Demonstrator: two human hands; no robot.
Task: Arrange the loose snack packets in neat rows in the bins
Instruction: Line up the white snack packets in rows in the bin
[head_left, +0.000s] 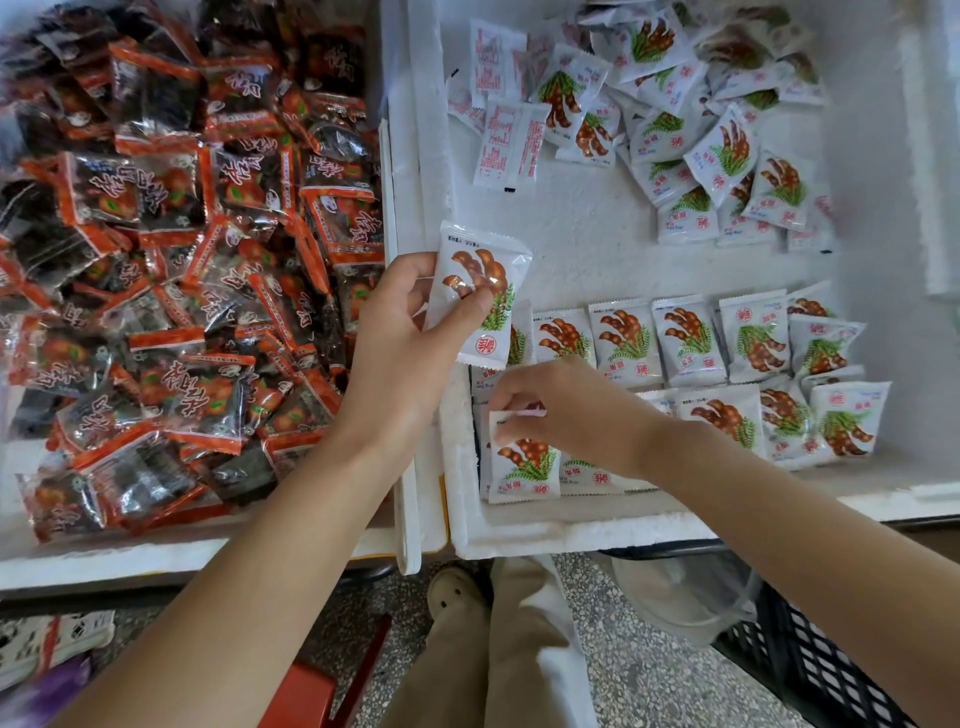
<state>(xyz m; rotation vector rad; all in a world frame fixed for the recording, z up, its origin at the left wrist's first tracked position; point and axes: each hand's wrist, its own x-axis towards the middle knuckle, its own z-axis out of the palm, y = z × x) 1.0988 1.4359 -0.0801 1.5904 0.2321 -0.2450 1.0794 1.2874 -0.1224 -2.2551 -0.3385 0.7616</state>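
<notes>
— What was hard to make out?
— The dark packets (171, 291) in the left bin (156, 551) ran off the frame, too jumbled to count. The right forearm hid part of the near row.
— And the hands?
— The left hand (400, 332) curled round one white packet (483, 260), upright over the white bin's (571, 530) left wall. The right hand (550, 410) pinched a second packet (524, 462) by its top edge at the near-left corner. Two rows (688, 338) lay there, with a loose pile (701, 119) beyond.
</notes>
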